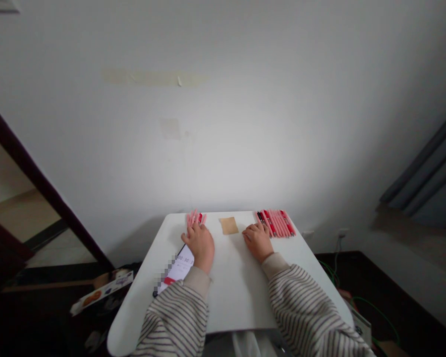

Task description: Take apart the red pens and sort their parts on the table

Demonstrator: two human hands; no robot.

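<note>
My left hand (199, 243) is palm down at the near end of a small group of pink and red pens (194, 217) at the table's back left. Its thumb stands apart from the fingers, and the fingertips partly hide the pens. Beneath its wrist lies a phone (180, 267) with a timer on its screen, partly covered by the hand and sleeve. My right hand (258, 241) rests palm down on the table, fingers loosely bent and pointing left. Just beyond it, a row of pink, red and black pens (278, 223) lies side by side.
A tan square of paper (229, 225) lies between the hands on the white table (238, 297). The wall (226, 163) rises right behind the table's back edge. Boxes (102, 293) sit on the floor at left, and green cables (330, 271) run at right.
</note>
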